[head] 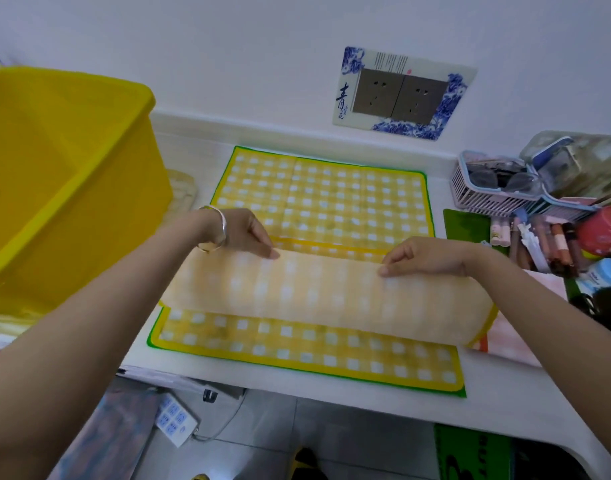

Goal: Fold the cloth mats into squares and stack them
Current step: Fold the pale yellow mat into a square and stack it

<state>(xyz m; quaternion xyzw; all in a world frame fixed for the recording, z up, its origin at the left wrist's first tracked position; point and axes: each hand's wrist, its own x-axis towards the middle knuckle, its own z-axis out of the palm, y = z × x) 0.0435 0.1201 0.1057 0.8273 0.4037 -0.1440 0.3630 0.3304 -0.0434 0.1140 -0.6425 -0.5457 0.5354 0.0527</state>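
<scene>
A pale yellow-checked cloth mat [314,289], its faded side up and blurred, is held over the middle of a white desk [505,393], its far edge raised and its near part curving down in a long roll-like fold. The left hand [241,233] pinches that far edge near its left end, fingers [267,251] closed on the cloth; the right hand [429,254] pinches the same edge towards the right, its fingers likewise clamped on the fabric. Beneath it a second yellow-checked cloth mat [325,195] with a green border lies flat and unfolded on the desk, showing beyond and in front of the held mat. A bangle [215,230] circles the left wrist. A large yellow plastic tub [72,174] stands at the left of the desk. On the right, a pink-and-white cloth [515,341] lies partly under the held mat, and behind it a white slatted basket [487,192] holds sunglasses beside a crowd of small bottles and tubes. A double wall socket [401,95] with a blue-and-white surround sits on the wall above the desk. A white power strip [174,420] lies on the tiled floor below.
</scene>
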